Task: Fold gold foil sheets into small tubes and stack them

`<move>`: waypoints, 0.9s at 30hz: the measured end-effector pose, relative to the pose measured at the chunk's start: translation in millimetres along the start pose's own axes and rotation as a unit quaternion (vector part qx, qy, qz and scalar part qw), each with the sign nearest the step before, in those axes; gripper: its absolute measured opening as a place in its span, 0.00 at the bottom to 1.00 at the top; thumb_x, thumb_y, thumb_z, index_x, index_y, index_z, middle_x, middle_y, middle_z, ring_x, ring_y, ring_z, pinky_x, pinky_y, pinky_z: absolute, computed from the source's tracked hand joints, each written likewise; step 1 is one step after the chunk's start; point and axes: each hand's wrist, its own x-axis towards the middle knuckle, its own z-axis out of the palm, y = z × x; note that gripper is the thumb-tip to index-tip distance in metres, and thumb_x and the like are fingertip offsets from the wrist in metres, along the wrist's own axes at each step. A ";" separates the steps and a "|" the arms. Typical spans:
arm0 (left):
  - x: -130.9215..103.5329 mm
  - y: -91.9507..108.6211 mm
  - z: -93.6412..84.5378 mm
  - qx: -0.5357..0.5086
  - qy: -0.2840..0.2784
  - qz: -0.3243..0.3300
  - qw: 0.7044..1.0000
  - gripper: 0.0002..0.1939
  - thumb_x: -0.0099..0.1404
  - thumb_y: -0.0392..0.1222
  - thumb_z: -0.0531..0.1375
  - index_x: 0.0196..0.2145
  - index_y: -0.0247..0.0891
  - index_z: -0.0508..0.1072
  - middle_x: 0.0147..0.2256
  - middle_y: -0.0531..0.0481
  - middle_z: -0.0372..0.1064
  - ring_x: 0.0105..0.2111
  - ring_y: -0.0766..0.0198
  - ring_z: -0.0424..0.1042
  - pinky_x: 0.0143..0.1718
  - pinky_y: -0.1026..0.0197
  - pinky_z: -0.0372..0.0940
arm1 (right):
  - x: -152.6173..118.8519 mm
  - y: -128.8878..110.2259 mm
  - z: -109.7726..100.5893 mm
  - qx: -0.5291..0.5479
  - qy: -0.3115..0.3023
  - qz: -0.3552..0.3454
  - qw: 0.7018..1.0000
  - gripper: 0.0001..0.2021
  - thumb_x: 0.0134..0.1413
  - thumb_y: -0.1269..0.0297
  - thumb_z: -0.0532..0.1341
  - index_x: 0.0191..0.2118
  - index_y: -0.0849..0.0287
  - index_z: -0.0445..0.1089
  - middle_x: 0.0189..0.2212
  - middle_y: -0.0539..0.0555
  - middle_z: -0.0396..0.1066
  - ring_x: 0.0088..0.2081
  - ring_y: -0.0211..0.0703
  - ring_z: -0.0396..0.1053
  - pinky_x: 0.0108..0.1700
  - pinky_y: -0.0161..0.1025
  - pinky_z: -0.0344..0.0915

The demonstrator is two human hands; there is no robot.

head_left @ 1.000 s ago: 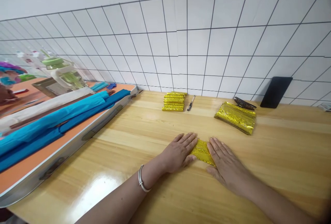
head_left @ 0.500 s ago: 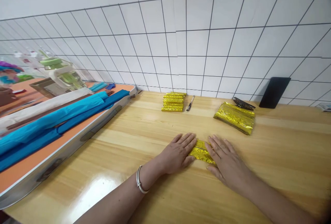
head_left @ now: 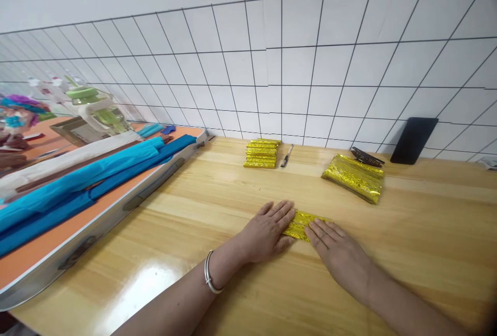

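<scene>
A folded strip of shiny gold foil point(head_left: 301, 220) lies flat on the wooden table point(head_left: 186, 212). My left hand point(head_left: 269, 230), with a silver bangle at the wrist, rests flat on the strip's left end, fingers stretched out. My right hand point(head_left: 334, 245) lies over its right part, fingers extended and close together, palm down. Between the two hands the middle of the foil shows. Behind them sits a stack of narrow folded gold strips point(head_left: 262, 153), and at the right a wider gold foil bundle point(head_left: 355, 177).
A pen point(head_left: 287, 155) lies beside the stack. A dark hair clip point(head_left: 367, 157) and a black phone point(head_left: 414, 140) are near the tiled wall. At the left, an orange-topped table point(head_left: 112, 183) holds blue rolls point(head_left: 85, 175) and a green-lidded bottle point(head_left: 97, 108); part of another person's hand shows.
My right hand has shifted slightly down on the foil, its fingers closer together, and more of the strip's upper edge shows. My left hand has stayed nearly in place.
</scene>
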 end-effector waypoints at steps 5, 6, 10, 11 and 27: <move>0.4 -2.4 -6.0 -0.001 -0.015 0.024 1.000 0.28 0.68 0.48 0.46 0.63 0.43 0.46 0.64 0.46 0.39 0.63 0.56 0.42 0.60 0.50 0.41 | -1.3 0.8 1.6 0.020 -0.004 0.013 1.000 0.24 0.53 0.81 0.45 0.54 0.65 0.64 0.53 0.60 0.66 0.54 0.48 0.62 0.53 0.48 0.62; 0.3 -2.2 -7.5 0.003 -0.016 0.028 0.999 0.27 0.67 0.46 0.47 0.63 0.44 0.46 0.64 0.46 0.39 0.63 0.56 0.42 0.60 0.50 0.42 | -1.5 0.9 2.2 0.023 -0.004 0.015 1.000 0.25 0.52 0.81 0.45 0.54 0.65 0.64 0.53 0.60 0.65 0.54 0.48 0.62 0.53 0.48 0.62; -1.6 -0.2 -12.3 0.022 -0.036 0.046 0.998 0.31 0.63 0.39 0.50 0.62 0.45 0.46 0.64 0.48 0.40 0.63 0.55 0.41 0.60 0.49 0.41 | -1.1 0.5 2.3 0.031 -0.003 0.020 0.999 0.24 0.53 0.80 0.45 0.54 0.65 0.64 0.53 0.59 0.65 0.54 0.48 0.62 0.53 0.48 0.62; -2.4 0.1 -12.9 0.024 -0.041 0.049 0.998 0.32 0.63 0.39 0.51 0.62 0.45 0.46 0.64 0.48 0.40 0.63 0.54 0.40 0.60 0.48 0.41 | -0.8 -0.1 1.6 0.031 -0.007 0.019 0.999 0.23 0.54 0.79 0.45 0.54 0.64 0.64 0.53 0.59 0.65 0.54 0.48 0.62 0.53 0.48 0.62; -6.1 6.1 -9.6 0.021 -0.041 0.031 0.998 0.29 0.68 0.49 0.44 0.64 0.44 0.42 0.64 0.47 0.38 0.64 0.55 0.38 0.61 0.45 0.33 | 3.4 -4.2 -3.2 0.040 -0.006 0.049 0.998 0.16 0.61 0.64 0.50 0.51 0.58 0.68 0.52 0.58 0.67 0.54 0.48 0.62 0.55 0.48 0.59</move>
